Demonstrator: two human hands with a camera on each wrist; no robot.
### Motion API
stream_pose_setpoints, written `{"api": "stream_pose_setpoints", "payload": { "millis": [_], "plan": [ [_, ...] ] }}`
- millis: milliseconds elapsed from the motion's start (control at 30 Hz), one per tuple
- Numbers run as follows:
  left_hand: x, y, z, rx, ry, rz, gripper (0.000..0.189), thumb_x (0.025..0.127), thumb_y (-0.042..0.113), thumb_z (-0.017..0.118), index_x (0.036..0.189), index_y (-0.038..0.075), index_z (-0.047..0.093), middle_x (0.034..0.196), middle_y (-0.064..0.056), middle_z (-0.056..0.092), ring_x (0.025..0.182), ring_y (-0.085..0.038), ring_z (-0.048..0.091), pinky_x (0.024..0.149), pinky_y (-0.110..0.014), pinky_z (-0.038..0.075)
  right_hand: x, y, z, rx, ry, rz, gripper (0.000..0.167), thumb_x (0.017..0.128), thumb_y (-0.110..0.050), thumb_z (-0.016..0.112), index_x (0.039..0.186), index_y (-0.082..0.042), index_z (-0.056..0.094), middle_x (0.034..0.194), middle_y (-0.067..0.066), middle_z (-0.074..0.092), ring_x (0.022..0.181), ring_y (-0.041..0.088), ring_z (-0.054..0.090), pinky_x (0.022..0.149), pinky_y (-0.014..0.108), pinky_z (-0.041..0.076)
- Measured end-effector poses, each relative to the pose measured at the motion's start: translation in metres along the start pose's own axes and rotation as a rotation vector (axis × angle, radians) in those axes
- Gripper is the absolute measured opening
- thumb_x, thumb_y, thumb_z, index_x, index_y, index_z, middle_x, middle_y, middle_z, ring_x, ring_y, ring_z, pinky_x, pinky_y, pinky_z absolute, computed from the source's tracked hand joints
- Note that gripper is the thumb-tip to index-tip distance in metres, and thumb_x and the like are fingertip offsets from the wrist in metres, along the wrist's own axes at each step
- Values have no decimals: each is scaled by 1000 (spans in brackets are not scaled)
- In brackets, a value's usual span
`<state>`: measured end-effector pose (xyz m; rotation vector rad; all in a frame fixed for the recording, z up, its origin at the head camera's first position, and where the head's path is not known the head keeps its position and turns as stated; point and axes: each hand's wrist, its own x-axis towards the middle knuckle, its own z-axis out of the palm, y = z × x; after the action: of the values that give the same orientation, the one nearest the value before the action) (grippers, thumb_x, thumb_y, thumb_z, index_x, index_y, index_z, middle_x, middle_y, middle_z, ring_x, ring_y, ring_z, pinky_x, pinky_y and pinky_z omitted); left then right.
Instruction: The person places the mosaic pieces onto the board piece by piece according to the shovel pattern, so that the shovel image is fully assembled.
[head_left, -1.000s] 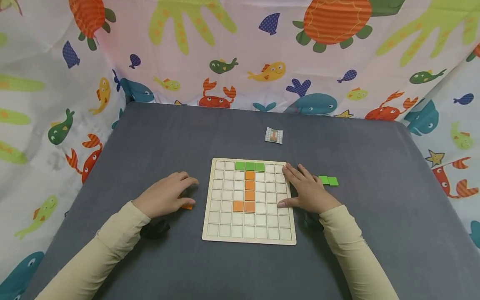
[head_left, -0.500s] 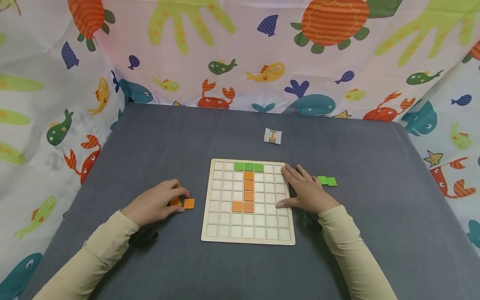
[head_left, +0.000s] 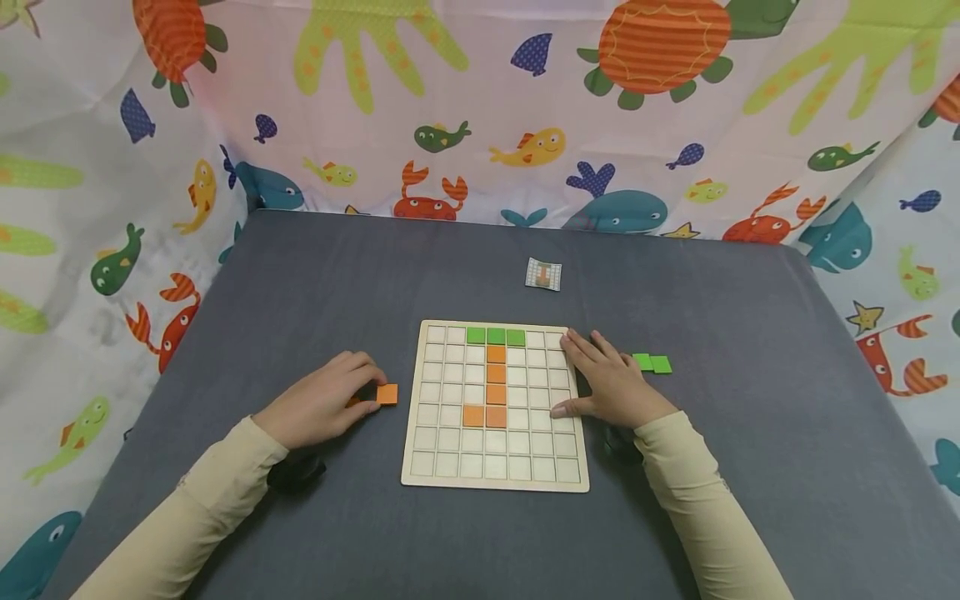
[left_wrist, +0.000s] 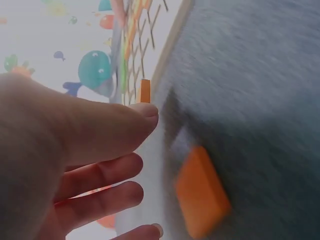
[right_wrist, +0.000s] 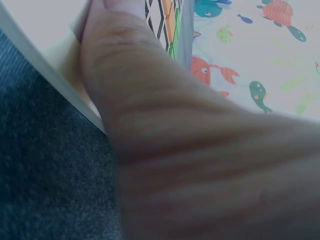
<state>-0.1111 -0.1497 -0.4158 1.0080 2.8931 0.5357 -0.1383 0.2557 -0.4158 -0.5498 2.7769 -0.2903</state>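
Observation:
Between thumb and fingertips, my left hand (head_left: pixel 322 404) pinches an orange square tile (head_left: pixel 387 394) just left of the wooden grid board (head_left: pixel 495 481). The left wrist view shows that held tile's edge (left_wrist: pixel 145 91) beyond the thumb, and a second orange tile (left_wrist: pixel 200 195) lying on the cloth below. My right hand (head_left: pixel 618 387) rests on the board's right edge with fingers extended; its thumb lies over the board. On the board, several orange tiles (head_left: pixel 496 373) form a column with one beside its lower end, under a row of three green tiles (head_left: pixel 496 336).
Two green tiles (head_left: pixel 651 363) lie on the grey cloth right of my right hand. A small printed card (head_left: pixel 543 274) with a grid pattern lies behind the board. A curtain with sea animals (head_left: pixel 480 100) surrounds the table's back and sides.
My left hand first drew back left, uncovering orange tiles on the cloth, then moved right and slightly forward with one pinched. The right hand stays on the board.

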Motion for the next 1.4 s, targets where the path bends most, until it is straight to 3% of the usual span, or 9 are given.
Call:
{"api": "stream_pose_setpoints", "payload": {
  "millis": [300, 467, 700, 833, 1100, 1400],
  "plan": [
    [37, 26, -3, -42, -12, 59, 28, 86, 20, 73, 110, 9, 64, 107, -1, 58, 96, -14, 53, 82, -31, 48, -1, 0, -1, 24, 2, 7, 110, 72, -59, 74, 154, -10, 20, 160, 11, 15, 145, 42, 10, 102, 72, 20],
    [56, 40, 3, -67, -41, 88, 23, 89, 20, 68, 110, 9, 64, 107, 0, 59, 89, -12, 50, 77, -29, 47, 0, -1, 0, 25, 5, -1, 109, 72, -58, 74, 154, -10, 20, 160, 11, 15, 145, 42, 11, 102, 72, 20],
    [76, 55, 25, -35, 36, 261, 21, 87, 19, 69, 104, 7, 66, 101, -3, 59, 92, -17, 53, 81, -32, 47, 0, -1, 2, 16, 8, -6, 110, 71, -61, 73, 153, -9, 21, 159, 12, 16, 144, 43, 12, 101, 71, 22],
    [87, 69, 36, -13, 35, 316, 20, 89, 21, 68, 104, 9, 65, 104, -2, 58, 97, -18, 52, 82, -32, 46, 0, -1, 1, 13, 7, 3, 110, 72, -60, 73, 153, -9, 21, 160, 11, 16, 144, 42, 11, 102, 71, 21],
    [103, 98, 45, -2, -61, 347, 20, 91, 25, 63, 106, 12, 65, 107, -1, 56, 100, -17, 49, 86, -31, 44, -1, -2, -1, 18, 7, 4, 108, 73, -59, 73, 153, -9, 21, 159, 12, 16, 144, 43, 12, 102, 71, 21],
    [107, 106, 52, 44, -125, 328, 25, 91, 28, 64, 111, 13, 64, 109, 0, 57, 98, -14, 51, 82, -30, 46, -1, -3, -2, 15, 22, -2, 107, 73, -60, 72, 152, -7, 24, 158, 14, 19, 143, 44, 15, 101, 71, 23]
  ]
}}
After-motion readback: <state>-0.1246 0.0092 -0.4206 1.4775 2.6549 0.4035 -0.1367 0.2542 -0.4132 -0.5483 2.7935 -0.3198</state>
